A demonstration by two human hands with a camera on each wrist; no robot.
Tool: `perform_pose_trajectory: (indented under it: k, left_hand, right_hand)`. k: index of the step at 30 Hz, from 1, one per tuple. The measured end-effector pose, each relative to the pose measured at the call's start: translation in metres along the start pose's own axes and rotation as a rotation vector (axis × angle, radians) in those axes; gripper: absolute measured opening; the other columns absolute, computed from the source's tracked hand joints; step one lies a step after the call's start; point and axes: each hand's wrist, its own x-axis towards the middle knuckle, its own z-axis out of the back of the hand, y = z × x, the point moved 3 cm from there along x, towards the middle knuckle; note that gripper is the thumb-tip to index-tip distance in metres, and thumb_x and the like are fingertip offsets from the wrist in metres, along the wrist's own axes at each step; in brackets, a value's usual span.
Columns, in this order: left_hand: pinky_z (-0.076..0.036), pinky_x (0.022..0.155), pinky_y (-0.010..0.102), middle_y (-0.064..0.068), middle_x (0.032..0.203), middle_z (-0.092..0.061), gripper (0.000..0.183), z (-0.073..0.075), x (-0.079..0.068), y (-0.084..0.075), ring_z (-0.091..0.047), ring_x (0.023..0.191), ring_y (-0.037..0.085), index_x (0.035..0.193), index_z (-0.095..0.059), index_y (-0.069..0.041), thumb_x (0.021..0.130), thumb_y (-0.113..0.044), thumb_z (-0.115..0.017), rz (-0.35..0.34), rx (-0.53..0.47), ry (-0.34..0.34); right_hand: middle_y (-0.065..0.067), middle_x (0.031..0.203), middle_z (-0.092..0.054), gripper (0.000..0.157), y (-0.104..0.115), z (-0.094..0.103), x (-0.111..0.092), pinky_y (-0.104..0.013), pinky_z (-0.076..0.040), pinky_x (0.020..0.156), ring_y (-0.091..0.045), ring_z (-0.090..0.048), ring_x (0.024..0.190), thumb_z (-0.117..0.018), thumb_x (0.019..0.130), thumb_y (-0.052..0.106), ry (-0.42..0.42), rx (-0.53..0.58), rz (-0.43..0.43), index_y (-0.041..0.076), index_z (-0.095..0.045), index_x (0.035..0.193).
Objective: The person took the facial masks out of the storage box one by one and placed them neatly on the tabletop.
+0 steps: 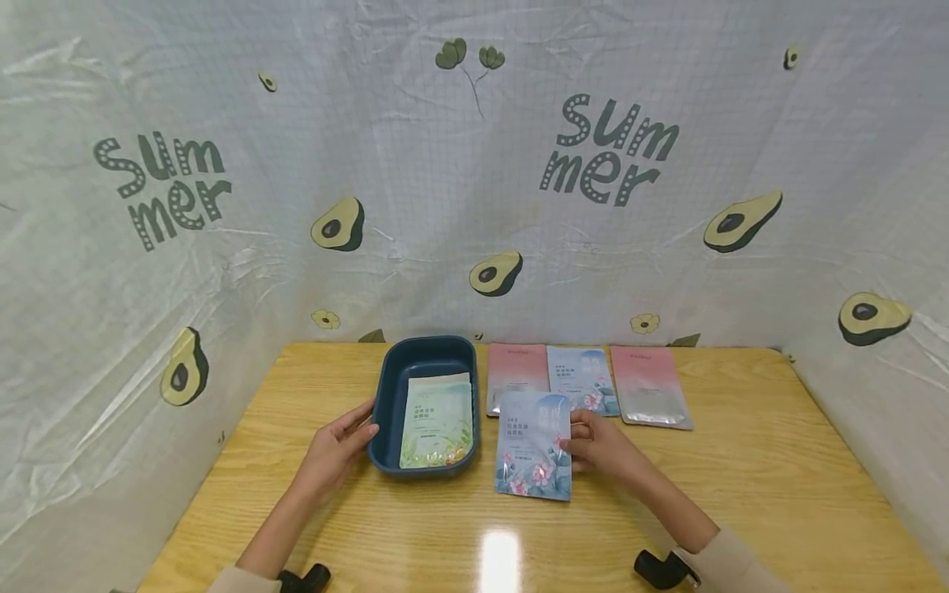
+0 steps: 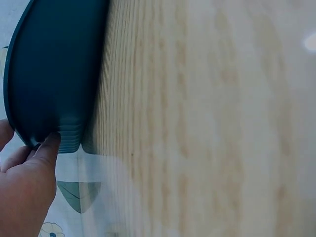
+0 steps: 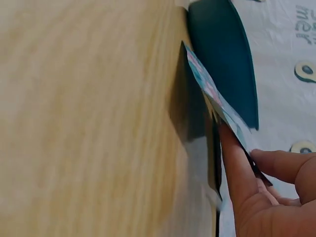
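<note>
My right hand (image 1: 604, 445) pinches a blue sheet-mask packet with pink lotus flowers (image 1: 534, 449) by its right edge, thumb on the printed face and fingers behind. Tilted above the table, the packet (image 3: 212, 91) shows nearly edge-on in the right wrist view. At the left, my left hand (image 1: 337, 449) holds the near left side of a dark blue plastic basin (image 1: 378, 449), with the thumb at its rim. Fingers (image 2: 47, 148) press against the basin's ribbed outer wall in the left wrist view. Inside the basin lie green packets (image 1: 437, 420), stacked and slightly offset.
Behind the held packet, a pink packet (image 1: 517, 362), another blue lotus packet (image 1: 582, 375) and a second pink packet (image 1: 651, 383) lie in a row on the wooden table (image 1: 764, 461). A printed avocado sheet (image 1: 415, 206) hangs along the table's back edge and sides.
</note>
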Motion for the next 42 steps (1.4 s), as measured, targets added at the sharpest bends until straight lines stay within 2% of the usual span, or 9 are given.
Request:
perform_pose_trajectory:
  k: [2, 5, 9, 12, 16, 21, 26, 35, 42]
  left_hand:
    - [-0.047, 0.103, 0.021, 0.020, 0.164, -0.025, 0.062, 0.000, -0.001, -0.001, -0.046, 0.136, 0.004, 0.157, -0.028, 0.005, 0.105, -0.008, -0.057, -0.008, -0.006, -0.004]
    - [-0.048, 0.102, 0.021, 0.021, 0.165, -0.023, 0.062, 0.000, -0.001, -0.002, -0.046, 0.137, 0.006, 0.158, -0.027, 0.005, 0.105, -0.008, -0.056, -0.017, -0.012, 0.000]
    - [-0.048, 0.101, 0.020, 0.022, 0.165, -0.023, 0.062, -0.001, -0.002, -0.003, -0.048, 0.134, 0.004, 0.157, -0.027, 0.006, 0.105, -0.008, -0.057, -0.023, -0.014, -0.002]
    - [-0.049, 0.101, 0.020, 0.021, 0.164, -0.024, 0.061, -0.003, -0.001, -0.001, -0.050, 0.131, 0.000, 0.157, -0.028, 0.006, 0.104, -0.006, -0.056, -0.024, -0.016, -0.004]
    - [-0.049, 0.101, 0.020, 0.019, 0.165, -0.025, 0.061, -0.005, 0.004, -0.001, -0.051, 0.129, -0.003, 0.157, -0.029, 0.004, 0.105, -0.008, -0.057, -0.019, 0.001, 0.006]
    - [-0.049, 0.100, 0.020, 0.020, 0.165, -0.024, 0.062, -0.001, 0.008, -0.007, -0.052, 0.129, -0.001, 0.157, -0.029, 0.004, 0.105, -0.009, -0.058, -0.032, 0.014, 0.001]
    - [-0.048, 0.100, 0.019, 0.019, 0.166, -0.023, 0.063, 0.002, 0.004, -0.004, -0.052, 0.127, -0.004, 0.158, -0.027, 0.003, 0.104, -0.009, -0.058, -0.016, -0.012, -0.010]
    - [-0.048, 0.100, 0.019, 0.020, 0.166, -0.020, 0.063, 0.000, 0.001, -0.001, -0.052, 0.127, -0.004, 0.158, -0.026, 0.004, 0.105, -0.008, -0.057, -0.016, -0.020, -0.006]
    - [-0.049, 0.100, 0.020, 0.021, 0.166, -0.020, 0.065, 0.000, 0.002, -0.001, -0.053, 0.128, -0.001, 0.158, -0.025, 0.004, 0.104, -0.009, -0.058, -0.021, -0.024, -0.006]
  right_hand:
    - [-0.006, 0.086, -0.053, 0.032, -0.002, -0.004, -0.001, -0.031, -0.057, 0.066, -0.013, -0.057, 0.075, -0.061, 0.100, 0.002, 0.019, 0.002, -0.002, -0.012, -0.041, 0.121]
    - [-0.011, 0.091, -0.066, 0.046, -0.004, -0.010, -0.003, -0.037, -0.063, 0.068, -0.020, -0.071, 0.077, -0.067, 0.096, 0.002, 0.014, -0.076, 0.006, -0.015, -0.042, 0.131]
    - [-0.008, 0.073, -0.066, 0.030, -0.004, -0.015, -0.002, -0.035, -0.062, 0.059, -0.023, -0.071, 0.062, -0.075, 0.091, 0.004, -0.009, -0.232, 0.031, -0.010, -0.054, 0.109]
    - [-0.006, 0.067, -0.065, 0.019, -0.004, -0.015, 0.000, -0.033, -0.061, 0.057, -0.022, -0.070, 0.059, -0.074, 0.091, 0.004, -0.006, -0.286, 0.038, -0.004, -0.059, 0.097]
    - [-0.004, 0.069, -0.066, 0.012, -0.004, -0.013, -0.002, -0.032, -0.060, 0.057, -0.019, -0.069, 0.059, -0.072, 0.093, 0.003, 0.010, -0.330, 0.019, -0.002, -0.061, 0.093]
    - [-0.005, 0.072, -0.065, 0.015, 0.002, -0.019, 0.006, -0.029, -0.058, 0.056, -0.017, -0.068, 0.058, -0.075, 0.090, 0.002, -0.016, -0.400, -0.029, 0.000, -0.061, 0.088]
    - [-0.006, 0.073, -0.066, 0.015, 0.010, -0.025, 0.011, -0.029, -0.058, 0.056, -0.017, -0.068, 0.057, -0.077, 0.087, -0.001, -0.037, -0.425, -0.060, 0.000, -0.063, 0.088]
    - [-0.006, 0.072, -0.066, 0.015, 0.009, -0.027, 0.007, -0.030, -0.059, 0.056, -0.017, -0.068, 0.057, -0.078, 0.086, -0.001, -0.086, -0.435, -0.082, -0.001, -0.064, 0.089]
    - [-0.006, 0.074, -0.067, 0.020, 0.011, -0.027, 0.009, -0.030, -0.060, 0.058, -0.018, -0.069, 0.059, -0.077, 0.087, -0.002, -0.112, -0.436, -0.098, -0.005, -0.063, 0.101]
